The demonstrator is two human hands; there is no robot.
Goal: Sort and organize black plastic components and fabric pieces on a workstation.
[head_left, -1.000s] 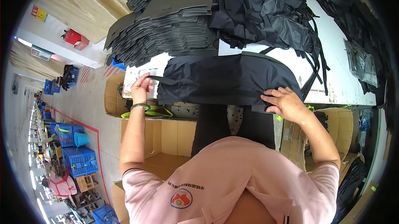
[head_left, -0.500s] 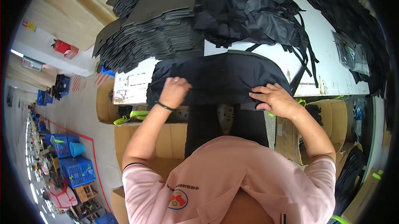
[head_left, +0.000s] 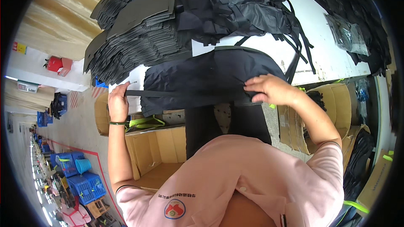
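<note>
Black fabric [head_left: 181, 75] lies mostly between the two hands [head_left: 118, 102] [head_left: 272, 90].

Hands [head_left: 119, 104], two; held black strap [head_left: 145, 94], one; spread black fabric piece [head_left: 193, 72], one; bracelet [head_left: 118, 123], one; worktop [head_left: 334, 62], one; light-blue bucket [head_left: 83, 166], one.

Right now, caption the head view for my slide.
Left hand holding a black strap, right hand on black fabric, gray sheets stacked beyond.

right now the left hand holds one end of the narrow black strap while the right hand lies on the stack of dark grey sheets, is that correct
Not quite: the head view shows the right hand on the wide black fabric panel; the left hand does hold the black strap.
</note>
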